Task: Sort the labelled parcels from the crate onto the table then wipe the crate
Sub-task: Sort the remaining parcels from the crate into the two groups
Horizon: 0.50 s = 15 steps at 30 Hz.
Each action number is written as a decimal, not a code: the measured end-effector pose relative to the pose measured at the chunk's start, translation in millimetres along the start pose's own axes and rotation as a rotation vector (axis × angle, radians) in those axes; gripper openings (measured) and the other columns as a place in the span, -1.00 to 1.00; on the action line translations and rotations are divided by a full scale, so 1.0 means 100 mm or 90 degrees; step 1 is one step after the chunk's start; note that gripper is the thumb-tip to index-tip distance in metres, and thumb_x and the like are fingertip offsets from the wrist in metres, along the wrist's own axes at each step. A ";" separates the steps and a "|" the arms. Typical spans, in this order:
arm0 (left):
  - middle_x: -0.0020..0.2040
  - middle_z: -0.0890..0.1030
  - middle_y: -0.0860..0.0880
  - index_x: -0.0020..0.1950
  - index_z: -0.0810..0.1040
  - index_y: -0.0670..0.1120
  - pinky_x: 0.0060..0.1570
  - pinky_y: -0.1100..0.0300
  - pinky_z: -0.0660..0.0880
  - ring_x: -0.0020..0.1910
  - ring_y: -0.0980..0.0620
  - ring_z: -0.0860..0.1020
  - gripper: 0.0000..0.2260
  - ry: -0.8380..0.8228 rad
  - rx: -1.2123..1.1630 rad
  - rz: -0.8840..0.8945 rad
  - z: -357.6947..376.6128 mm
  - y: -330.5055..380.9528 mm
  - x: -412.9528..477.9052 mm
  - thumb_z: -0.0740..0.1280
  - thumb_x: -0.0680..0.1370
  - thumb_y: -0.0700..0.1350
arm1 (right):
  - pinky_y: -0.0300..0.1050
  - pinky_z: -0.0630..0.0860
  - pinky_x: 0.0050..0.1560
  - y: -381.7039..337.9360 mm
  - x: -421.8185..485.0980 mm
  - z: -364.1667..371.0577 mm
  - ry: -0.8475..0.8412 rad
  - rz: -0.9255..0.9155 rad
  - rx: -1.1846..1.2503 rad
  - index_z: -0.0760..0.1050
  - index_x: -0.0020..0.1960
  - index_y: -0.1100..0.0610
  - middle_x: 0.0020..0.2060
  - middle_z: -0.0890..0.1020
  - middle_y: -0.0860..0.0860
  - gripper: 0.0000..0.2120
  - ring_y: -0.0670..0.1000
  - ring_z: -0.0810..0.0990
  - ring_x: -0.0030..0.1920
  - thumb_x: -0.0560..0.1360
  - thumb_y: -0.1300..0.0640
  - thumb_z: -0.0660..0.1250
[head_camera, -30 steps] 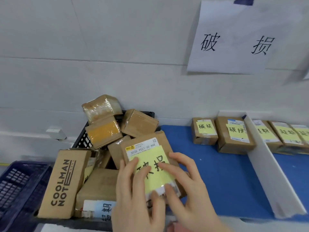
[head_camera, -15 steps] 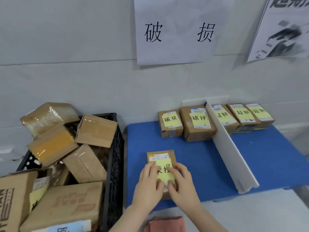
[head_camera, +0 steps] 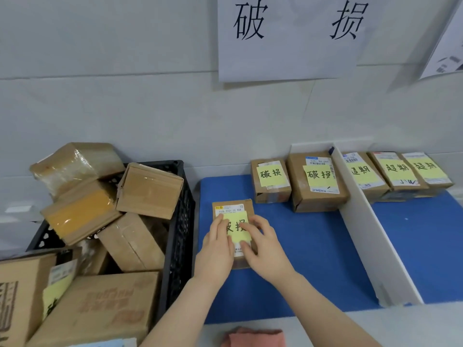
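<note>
Head view: left hand [head_camera: 217, 249] and right hand [head_camera: 265, 251], grip released, press brown yellow-labelled parcel [head_camera: 235, 211].

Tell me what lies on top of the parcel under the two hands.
A handwritten yellow note lies on the parcel, over a white shipping label. The left hand and right hand cover the note's edges, part of the first character and the parcel's near end.
</note>
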<state>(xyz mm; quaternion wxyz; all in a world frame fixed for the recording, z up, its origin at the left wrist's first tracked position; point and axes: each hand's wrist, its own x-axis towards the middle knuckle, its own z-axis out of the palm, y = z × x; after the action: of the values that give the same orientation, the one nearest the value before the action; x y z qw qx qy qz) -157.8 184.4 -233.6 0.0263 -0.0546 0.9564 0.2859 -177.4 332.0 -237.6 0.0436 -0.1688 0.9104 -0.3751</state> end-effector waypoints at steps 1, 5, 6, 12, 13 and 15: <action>0.57 -0.02 0.11 0.53 0.13 -0.03 0.09 0.09 0.50 0.36 0.01 0.35 -0.58 -0.007 -0.003 -0.004 0.00 -0.01 0.09 0.06 0.67 -0.08 | -0.33 0.21 0.27 0.00 0.09 -0.01 -0.006 0.002 0.002 0.38 0.41 0.02 0.41 0.20 -0.15 -0.59 -0.08 0.23 0.37 0.57 0.09 0.25; 0.57 -0.04 0.10 0.53 0.13 -0.05 0.12 -0.01 0.48 0.33 -0.06 0.37 -0.59 -0.014 -0.016 -0.021 -0.01 -0.02 0.48 0.04 0.68 -0.10 | -0.31 0.21 0.25 0.01 0.47 -0.05 -0.014 0.013 0.005 0.38 0.41 0.02 0.42 0.21 -0.12 -0.59 -0.06 0.24 0.35 0.57 0.12 0.25; 0.57 -0.04 0.10 0.54 0.12 -0.05 0.13 -0.02 0.48 0.34 -0.07 0.36 -0.59 -0.015 -0.018 -0.017 -0.02 -0.03 0.58 0.03 0.68 -0.10 | -0.30 0.21 0.25 0.02 0.56 -0.06 -0.011 0.017 0.005 0.38 0.41 0.02 0.42 0.21 -0.12 -0.59 -0.05 0.25 0.34 0.57 0.13 0.25; 0.57 -0.02 0.09 0.54 0.12 -0.06 0.20 -0.08 0.44 0.40 -0.07 0.31 -0.60 -0.032 -0.026 0.005 -0.05 -0.05 1.15 0.02 0.69 -0.09 | -0.19 0.39 0.18 0.08 1.07 -0.09 0.022 0.052 -0.036 0.40 0.39 0.01 0.39 0.25 -0.13 -0.59 -0.01 0.27 0.33 0.55 0.11 0.24; 0.57 0.00 0.09 0.53 0.14 -0.06 0.19 -0.08 0.45 0.39 -0.07 0.32 -0.60 -0.030 -0.023 0.006 -0.06 -0.05 1.22 0.02 0.69 -0.09 | -0.15 0.44 0.15 0.08 1.12 -0.09 0.031 0.058 -0.065 0.40 0.40 0.01 0.39 0.26 -0.13 -0.59 0.00 0.28 0.32 0.55 0.10 0.24; 0.56 0.02 0.10 0.53 0.15 -0.04 0.17 -0.08 0.46 0.37 -0.06 0.33 -0.61 -0.028 -0.022 0.007 -0.06 -0.04 1.32 0.03 0.68 -0.09 | -0.11 0.48 0.12 0.07 1.21 -0.09 0.042 0.069 -0.113 0.39 0.40 0.01 0.38 0.28 -0.11 -0.58 0.01 0.30 0.30 0.54 0.09 0.23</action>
<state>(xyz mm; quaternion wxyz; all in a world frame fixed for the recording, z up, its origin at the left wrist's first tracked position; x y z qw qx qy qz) -288.2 165.9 -241.7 0.0447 -0.0439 0.9506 0.3039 -294.6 301.2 -230.1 0.0186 -0.1100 0.9489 -0.2954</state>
